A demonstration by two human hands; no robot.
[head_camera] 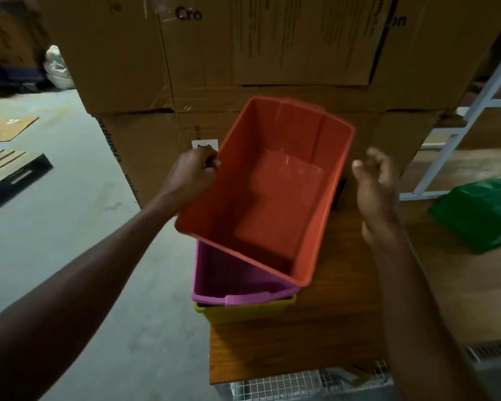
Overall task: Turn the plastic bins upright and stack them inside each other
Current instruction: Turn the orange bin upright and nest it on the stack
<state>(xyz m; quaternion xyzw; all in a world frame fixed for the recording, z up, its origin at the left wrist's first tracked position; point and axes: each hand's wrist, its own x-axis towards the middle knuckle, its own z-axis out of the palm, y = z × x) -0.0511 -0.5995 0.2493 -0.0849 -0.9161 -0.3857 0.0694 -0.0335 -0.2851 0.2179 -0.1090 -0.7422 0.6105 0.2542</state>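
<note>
left hand (195, 176) grip holds orange bin (268, 192) rim, tilted over purple bin (229, 280) at worktop (330, 328) left edge; right hand (378, 192) wide, apart; one-sided hold may jam it crooked; green bin (480, 212) upside down

Dim indoor light, wide-angle bending at edges, right hand (376, 195) motion-blurred.

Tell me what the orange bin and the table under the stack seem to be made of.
Orange bin: probably moulded plastic, smooth and slightly glossy, with a light glare on its floor and ribbed walls.
Table: looks like wood or a wood-grain laminate, brown with visible grain; which one is unclear.
</note>
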